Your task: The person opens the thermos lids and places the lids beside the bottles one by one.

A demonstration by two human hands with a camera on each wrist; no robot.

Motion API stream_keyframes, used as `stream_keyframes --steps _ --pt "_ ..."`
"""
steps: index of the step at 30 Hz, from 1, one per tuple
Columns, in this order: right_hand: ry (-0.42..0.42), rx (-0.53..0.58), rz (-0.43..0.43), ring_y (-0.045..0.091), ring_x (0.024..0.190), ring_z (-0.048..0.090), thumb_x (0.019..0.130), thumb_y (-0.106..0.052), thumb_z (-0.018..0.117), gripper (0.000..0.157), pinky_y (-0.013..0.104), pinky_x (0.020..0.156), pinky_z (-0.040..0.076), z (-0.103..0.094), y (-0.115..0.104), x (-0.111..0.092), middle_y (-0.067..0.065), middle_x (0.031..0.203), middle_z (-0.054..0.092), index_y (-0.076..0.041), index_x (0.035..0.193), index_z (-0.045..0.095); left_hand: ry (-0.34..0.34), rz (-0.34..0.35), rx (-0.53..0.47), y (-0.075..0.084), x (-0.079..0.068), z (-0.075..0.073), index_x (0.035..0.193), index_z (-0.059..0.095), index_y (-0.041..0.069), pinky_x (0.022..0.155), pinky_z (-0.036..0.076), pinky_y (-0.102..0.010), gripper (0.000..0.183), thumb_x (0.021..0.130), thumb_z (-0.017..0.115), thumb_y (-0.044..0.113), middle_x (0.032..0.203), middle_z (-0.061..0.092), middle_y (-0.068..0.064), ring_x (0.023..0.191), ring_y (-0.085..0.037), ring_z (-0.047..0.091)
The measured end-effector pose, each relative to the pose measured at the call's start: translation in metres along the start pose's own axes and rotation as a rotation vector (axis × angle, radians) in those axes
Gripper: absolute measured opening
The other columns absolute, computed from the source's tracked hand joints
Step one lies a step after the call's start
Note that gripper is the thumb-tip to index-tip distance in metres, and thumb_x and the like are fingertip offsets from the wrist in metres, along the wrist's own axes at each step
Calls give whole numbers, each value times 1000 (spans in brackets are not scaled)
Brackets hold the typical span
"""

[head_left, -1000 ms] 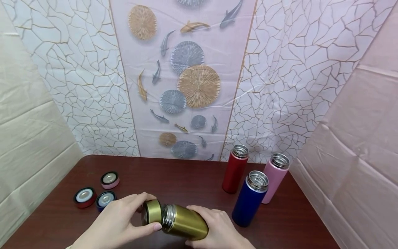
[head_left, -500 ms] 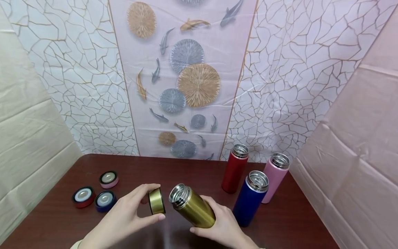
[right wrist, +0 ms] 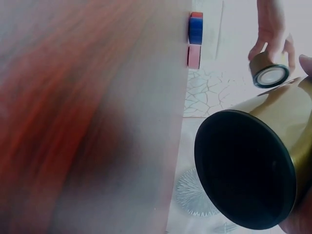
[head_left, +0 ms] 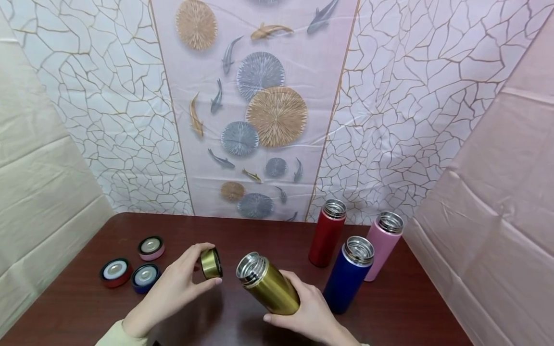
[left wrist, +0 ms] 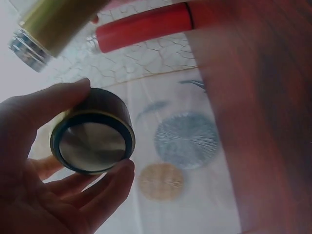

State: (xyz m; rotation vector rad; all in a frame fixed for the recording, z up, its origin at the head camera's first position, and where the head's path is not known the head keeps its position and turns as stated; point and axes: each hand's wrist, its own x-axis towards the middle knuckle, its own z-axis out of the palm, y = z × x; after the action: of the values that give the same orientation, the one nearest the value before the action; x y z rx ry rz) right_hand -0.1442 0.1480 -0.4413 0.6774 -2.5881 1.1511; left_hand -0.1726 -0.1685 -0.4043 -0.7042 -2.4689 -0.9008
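Between thumb and fingers my left hand [head_left: 179, 281] pinches a gold bottle lid [head_left: 210, 263], its underside turned toward the bottle. In the left wrist view the lid [left wrist: 92, 144] shows its dark-ringed top. My right hand [head_left: 309, 307] grips a gold thermos bottle [head_left: 272, 290] around its lower body. The bottle tilts with its bare steel mouth [head_left: 251, 269] up and to the left, a gap away from the lid. Its black base [right wrist: 246, 170] faces the right wrist camera, raised over the table.
On the dark red-brown table [head_left: 251, 235], a red bottle [head_left: 326, 238], a blue bottle [head_left: 348, 278] and a pink bottle [head_left: 383, 250] stand uncapped at the right. Pink [head_left: 151, 248], red [head_left: 116, 272] and blue [head_left: 145, 278] lids lie underside up at the left. Patterned cloth hangs behind.
The gold lid and bottle, close together a second ago, have parted. My left hand has carried the lid up and left; the right hand has raised the bottle's mouth.
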Motion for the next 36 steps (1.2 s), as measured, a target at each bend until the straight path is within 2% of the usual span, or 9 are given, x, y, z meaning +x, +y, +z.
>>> stream_keyframes --steps 4,11,24,31,36 --pt "6 -5 -9 0 75 60 69 -59 87 78 25 66 49 0 0 0 -16 95 68 -41 136 52 -32 -58 -26 -10 4 6 130 52 12 73 54 -30 66 77 89 22 110 58 4 87 -6 59" --pt "1 -3 6 1 75 59 69 -60 87 78 25 65 48 -2 -1 1 -16 95 68 -41 136 52 -92 -167 -32 -29 17 19 129 50 10 75 52 -35 65 78 89 20 114 59 -5 89 -15 58" --pt "-17 36 9 2 77 60 69 -58 88 78 25 67 49 -6 2 1 -16 98 68 -42 136 52 -51 -370 -86 -76 42 40 133 41 1 78 53 -43 66 85 83 19 123 55 -23 101 -32 59" --pt "-16 38 -1 2 77 61 69 -57 88 77 25 68 50 -7 3 0 -16 98 68 -41 136 53 -16 -490 -145 -89 49 51 137 35 -2 87 50 -50 69 87 79 16 132 49 -30 110 -40 57" --pt "-13 40 -4 2 77 61 69 -57 88 78 25 68 50 -6 3 0 -16 98 68 -40 136 53 -3 -544 -162 -97 52 59 143 32 -7 94 45 -54 74 89 77 14 135 45 -33 114 -44 53"
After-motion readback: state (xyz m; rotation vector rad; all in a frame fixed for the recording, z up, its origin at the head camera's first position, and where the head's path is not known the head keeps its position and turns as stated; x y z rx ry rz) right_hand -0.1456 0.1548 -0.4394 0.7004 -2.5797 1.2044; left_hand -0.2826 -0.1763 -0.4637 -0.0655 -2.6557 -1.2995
